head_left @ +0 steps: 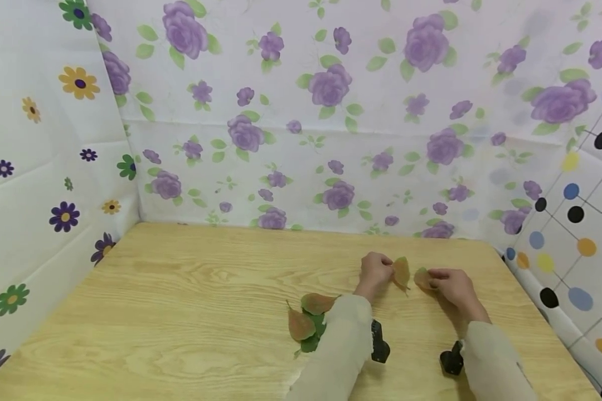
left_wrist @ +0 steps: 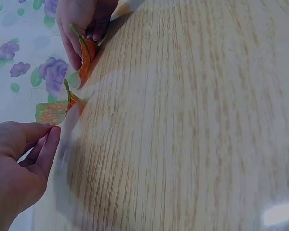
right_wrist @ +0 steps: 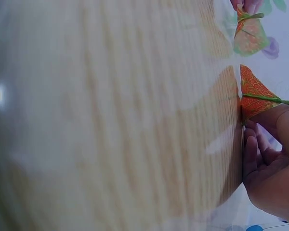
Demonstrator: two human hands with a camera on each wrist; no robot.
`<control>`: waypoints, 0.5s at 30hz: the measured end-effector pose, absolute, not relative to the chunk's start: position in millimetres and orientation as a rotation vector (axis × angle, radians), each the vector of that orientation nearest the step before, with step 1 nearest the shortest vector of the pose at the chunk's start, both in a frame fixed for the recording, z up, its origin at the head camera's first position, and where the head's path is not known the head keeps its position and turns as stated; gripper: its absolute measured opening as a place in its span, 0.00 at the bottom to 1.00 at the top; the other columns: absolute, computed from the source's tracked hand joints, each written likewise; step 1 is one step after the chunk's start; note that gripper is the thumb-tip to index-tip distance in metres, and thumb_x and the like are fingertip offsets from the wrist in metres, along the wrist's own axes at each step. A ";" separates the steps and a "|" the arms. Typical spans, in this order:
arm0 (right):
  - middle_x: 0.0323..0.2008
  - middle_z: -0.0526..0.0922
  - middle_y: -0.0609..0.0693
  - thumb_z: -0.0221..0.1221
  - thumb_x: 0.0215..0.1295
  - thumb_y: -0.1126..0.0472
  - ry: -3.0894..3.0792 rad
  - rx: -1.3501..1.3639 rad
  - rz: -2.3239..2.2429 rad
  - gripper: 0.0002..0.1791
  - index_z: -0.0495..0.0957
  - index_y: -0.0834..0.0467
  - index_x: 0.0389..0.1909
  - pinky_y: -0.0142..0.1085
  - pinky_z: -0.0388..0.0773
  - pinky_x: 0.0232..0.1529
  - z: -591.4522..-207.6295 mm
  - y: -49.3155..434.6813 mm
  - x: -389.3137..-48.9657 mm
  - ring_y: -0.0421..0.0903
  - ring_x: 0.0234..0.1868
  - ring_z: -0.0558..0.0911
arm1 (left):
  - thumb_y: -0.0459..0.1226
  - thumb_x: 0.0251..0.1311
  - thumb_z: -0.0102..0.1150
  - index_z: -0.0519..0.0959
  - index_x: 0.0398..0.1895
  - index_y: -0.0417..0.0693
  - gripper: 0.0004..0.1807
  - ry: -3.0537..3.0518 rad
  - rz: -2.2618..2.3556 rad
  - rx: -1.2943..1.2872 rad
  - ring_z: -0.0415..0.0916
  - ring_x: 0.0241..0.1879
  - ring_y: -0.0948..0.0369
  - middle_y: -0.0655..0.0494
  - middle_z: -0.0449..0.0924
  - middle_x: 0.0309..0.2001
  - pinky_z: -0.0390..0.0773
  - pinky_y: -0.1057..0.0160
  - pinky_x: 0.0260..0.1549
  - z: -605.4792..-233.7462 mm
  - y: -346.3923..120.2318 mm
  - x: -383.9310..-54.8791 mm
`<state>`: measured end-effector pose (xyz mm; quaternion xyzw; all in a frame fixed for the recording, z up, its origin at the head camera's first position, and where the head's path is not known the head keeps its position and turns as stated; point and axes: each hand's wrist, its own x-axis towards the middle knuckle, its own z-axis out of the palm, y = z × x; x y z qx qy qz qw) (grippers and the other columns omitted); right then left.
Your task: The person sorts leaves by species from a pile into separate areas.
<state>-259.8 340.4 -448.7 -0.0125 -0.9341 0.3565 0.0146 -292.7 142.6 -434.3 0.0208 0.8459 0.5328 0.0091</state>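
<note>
My left hand point(head_left: 375, 273) pinches the edge of an orange-and-green leaf point(head_left: 401, 271) between thumb and fingertips over the back right of the table. In the left wrist view this leaf point(left_wrist: 50, 113) stands out from the fingertips, its stem end curling up. A second orange leaf point(head_left: 422, 278) is pinched by my right hand point(head_left: 454, 284), just to the right of the first. The right wrist view shows its veined orange face point(right_wrist: 256, 94) and green stem, with thumb and fingers at its lower edge. A small gap separates the two leaves.
Several leaves lie overlapped beside the left forearm, among them an orange leaf point(head_left: 318, 303) and a green leaf point(head_left: 311, 342); the sleeve partly hides them. The wooden table point(head_left: 180, 312) meets a flowered cloth wall point(head_left: 291, 167) behind and a dotted cloth point(head_left: 577, 256) at right.
</note>
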 end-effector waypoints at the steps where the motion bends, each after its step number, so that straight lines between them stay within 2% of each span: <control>1: 0.51 0.78 0.70 0.57 0.67 0.66 -2.907 -0.044 1.107 0.19 0.74 0.74 0.55 0.59 0.65 0.58 -448.6 340.4 -260.3 0.70 0.56 0.71 | 0.25 0.52 0.67 0.86 0.30 0.40 0.04 2.651 1.668 0.071 0.81 0.34 0.58 0.53 0.84 0.30 0.79 0.66 0.35 -434.6 143.2 -293.5; 4: 0.53 0.76 0.71 0.57 0.66 0.66 -2.903 -0.057 1.098 0.19 0.75 0.73 0.54 0.59 0.63 0.59 -447.8 339.9 -261.4 0.71 0.58 0.69 | 0.25 0.51 0.68 0.86 0.30 0.38 0.04 2.661 1.677 0.087 0.81 0.34 0.57 0.52 0.84 0.30 0.80 0.66 0.34 -433.5 145.2 -295.3; 10: 0.51 0.77 0.70 0.56 0.66 0.67 -2.895 -0.018 1.076 0.18 0.75 0.73 0.54 0.60 0.65 0.58 -448.1 335.9 -261.4 0.71 0.57 0.70 | 0.26 0.48 0.70 0.85 0.27 0.39 0.03 2.726 1.621 0.070 0.81 0.33 0.57 0.53 0.83 0.27 0.80 0.67 0.33 -432.8 147.6 -297.7; 15: 0.53 0.76 0.71 0.56 0.66 0.66 -2.900 -0.045 1.085 0.19 0.75 0.73 0.54 0.59 0.64 0.59 -448.5 336.1 -260.9 0.71 0.58 0.69 | 0.29 0.49 0.70 0.85 0.25 0.40 0.02 2.770 1.542 0.116 0.79 0.32 0.58 0.55 0.82 0.26 0.78 0.68 0.32 -434.0 142.9 -296.9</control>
